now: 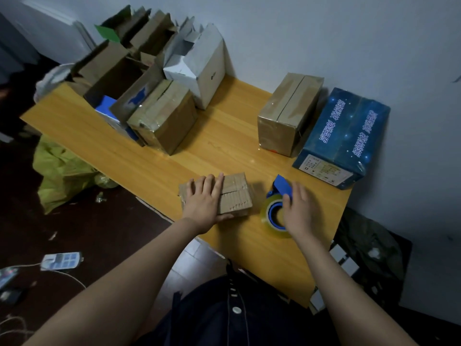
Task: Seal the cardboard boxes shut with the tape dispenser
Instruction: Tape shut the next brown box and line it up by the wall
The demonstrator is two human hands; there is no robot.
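Left hand [203,201] lies flat on the small box [237,196] near the table [224,136] edge. Right hand [298,211] rests loose-fingered on the tape dispenser [274,216] beside it. I'd pin the flaps and take a firm grip first.

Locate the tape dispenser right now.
Head view: the tape dispenser lies at the table's near right, just right of the small cardboard box under the left hand; the right hand touches it.
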